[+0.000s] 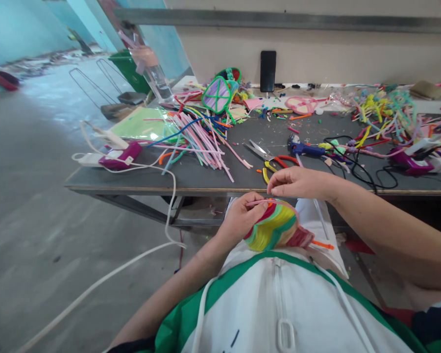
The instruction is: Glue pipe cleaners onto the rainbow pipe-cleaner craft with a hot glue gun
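Over my lap lies a striped craft piece [275,228] in yellow, green, red and tan, with an orange stem sticking out at its right end. My left hand [244,215] pinches its upper left edge together with a thin pink stem. Just above the piece is my right hand [288,182], its fingers curled loosely and apart, with nothing visible in them. Beyond that hand, scissors [268,154] with orange handles and a yellow-handled tool [266,174] rest on the table. A blue glue gun [306,148] lies behind my right wrist.
Pink stems [202,139] are piled on the grey table [139,182]. Purple power strips [121,156] sit left and right, with a white cable hanging off the left edge. A phone [268,71] leans at the back, near a water bottle [156,76] and coloured scraps.
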Motion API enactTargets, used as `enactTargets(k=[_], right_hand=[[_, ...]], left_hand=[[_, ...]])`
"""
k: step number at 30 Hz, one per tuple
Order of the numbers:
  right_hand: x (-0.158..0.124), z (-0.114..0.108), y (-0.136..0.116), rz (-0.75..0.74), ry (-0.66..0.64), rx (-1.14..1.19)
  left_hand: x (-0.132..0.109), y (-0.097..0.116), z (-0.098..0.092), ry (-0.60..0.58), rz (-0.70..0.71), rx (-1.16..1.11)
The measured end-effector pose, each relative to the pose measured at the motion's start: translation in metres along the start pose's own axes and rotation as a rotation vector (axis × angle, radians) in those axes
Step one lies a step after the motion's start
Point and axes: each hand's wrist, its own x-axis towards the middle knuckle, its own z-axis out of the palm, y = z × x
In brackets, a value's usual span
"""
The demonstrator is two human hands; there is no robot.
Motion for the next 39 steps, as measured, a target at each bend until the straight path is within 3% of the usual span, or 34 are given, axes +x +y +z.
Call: enactTargets(k=[5, 13, 19, 28, 39], right_hand=[[-0.003, 0.005, -0.001, -0.017, -0.066, -0.088], [-0.003, 0.019, -0.003, -0.028, 0.026, -0.157], [-0.007, 0.013, -0.007, -0.089, 0.034, -0.063], [-0.001, 0.011, 0.002, -0.049, -0.052, 0.083], [0.003, 0.013, -0.006, 0.011, 0.014, -0.052]], left_hand=[[0.002, 0.000, 0.000, 0.008, 0.027, 0.051], [0.003, -0.005, 0.003, -0.001, 0.059, -0.032], [0.001, -0.004, 0.003, -0.007, 0.059, -0.010], [-0.001, -0.001, 0.002, 0.022, 0.053, 0.070], [-0.001, -0.002, 0.004, 0.054, 0.066, 0.103]])
